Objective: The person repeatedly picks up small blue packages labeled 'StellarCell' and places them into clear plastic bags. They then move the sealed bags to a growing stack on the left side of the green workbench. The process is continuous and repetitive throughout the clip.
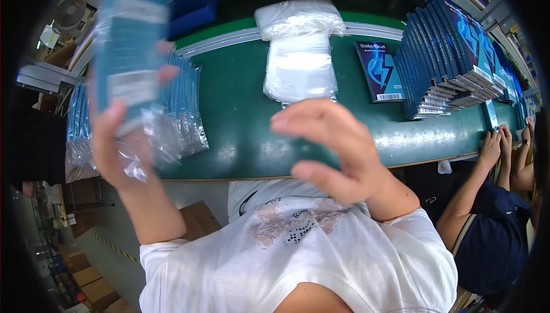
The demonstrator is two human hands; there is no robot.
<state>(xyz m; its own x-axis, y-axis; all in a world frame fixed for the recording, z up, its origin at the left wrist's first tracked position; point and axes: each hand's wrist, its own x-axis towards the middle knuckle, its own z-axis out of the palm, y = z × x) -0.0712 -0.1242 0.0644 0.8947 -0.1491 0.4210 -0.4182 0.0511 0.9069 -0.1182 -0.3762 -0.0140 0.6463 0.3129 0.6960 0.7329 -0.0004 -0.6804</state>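
Note:
My left hand (123,141) is raised at the left, gripping a flat blue box in a clear plastic bag (133,55); box and hand are smeared by motion. Behind it on the green table stands a row of bagged blue boxes (186,101). Over the table's near edge, my right hand (335,149) has its fingers curved and apart, with nothing between them. Beyond that hand lies a stack of clear plastic bags (301,63). To its right, one dark blue box (379,72) lies flat beside a large stack of similar boxes (441,55).
The green table (235,135) runs across the view, with a metal rail (220,40) along its far side. A blue bin (195,9) sits at the back left. At the right, a co-worker's hands (495,141) hold a small blue box. Cardboard cartons (94,287) stand on the floor.

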